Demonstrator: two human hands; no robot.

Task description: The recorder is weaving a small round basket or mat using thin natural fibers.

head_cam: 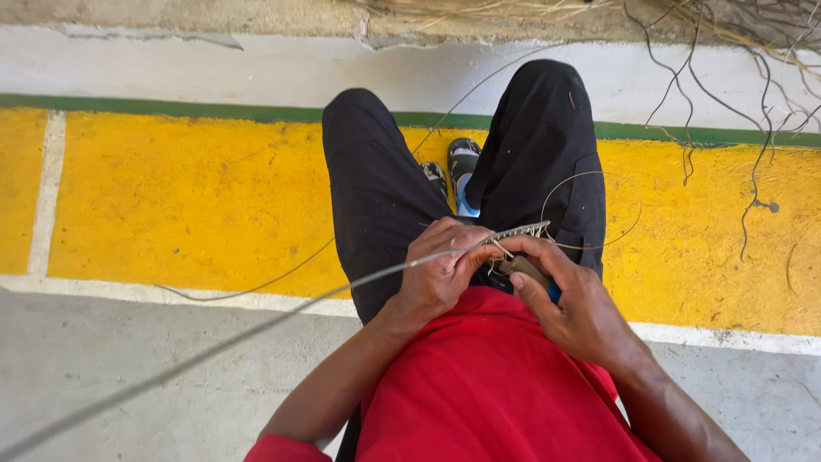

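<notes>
I sit with black trousers and a red shirt, looking down at my lap. My left hand pinches a narrow woven strip of thin pale fibre at its near end. A long pale strand runs from that hand toward the lower left, close to the camera. My right hand is closed round a small tool with a brown and blue handle, its tip at the strip. A thin loose strand loops over my right thigh.
The floor below is painted yellow with white lines and a green stripe at a white kerb. Grey concrete lies nearer me. Dry twigs and vines hang at the upper right. My shoes show between my knees.
</notes>
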